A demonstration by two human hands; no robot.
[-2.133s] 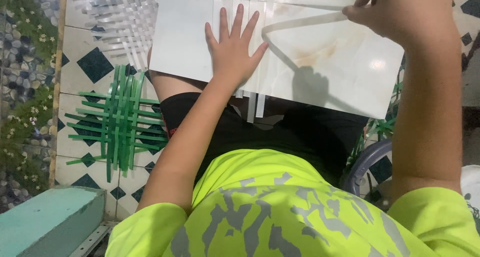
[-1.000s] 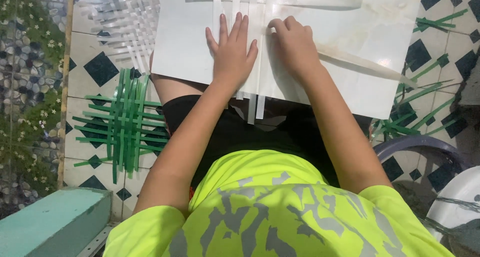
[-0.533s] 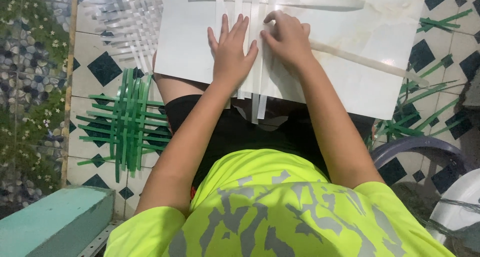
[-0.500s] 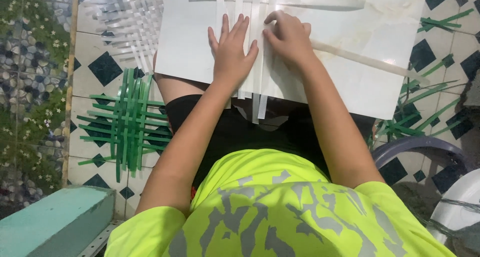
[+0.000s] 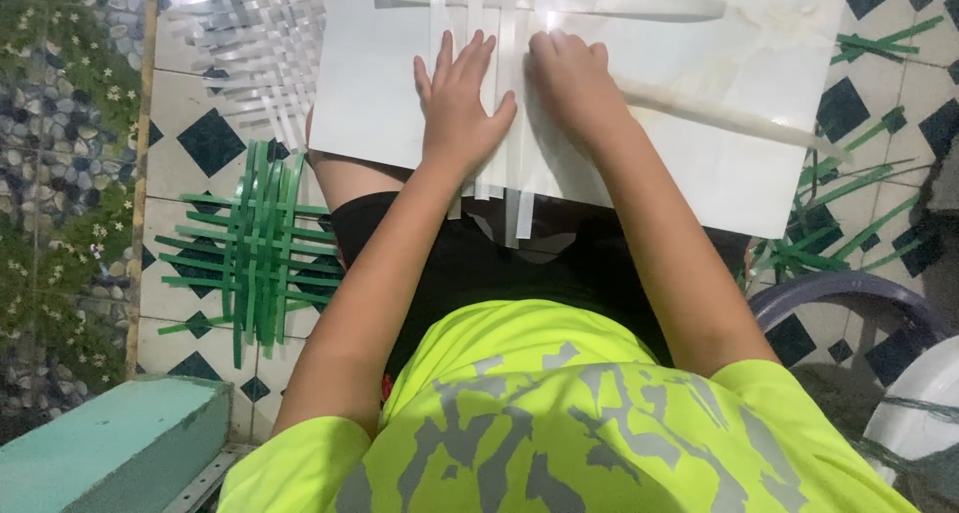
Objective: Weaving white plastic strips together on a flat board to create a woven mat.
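Weave barely begun: few white strips [image 5: 496, 93] crossed on board [image 5: 739, 163]; left hand [image 5: 460, 108] spread flat pinning uprights, right hand [image 5: 571, 83] curled, pressing strip; most weaving judged left

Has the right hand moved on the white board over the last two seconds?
Yes. The right hand came down from the white board's upper right corner to its middle, beside the left hand.

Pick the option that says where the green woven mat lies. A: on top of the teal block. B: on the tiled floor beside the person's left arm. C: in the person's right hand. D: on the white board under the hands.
B: the green woven mat lies flat on the tiled floor, apart from the white board where both hands rest.
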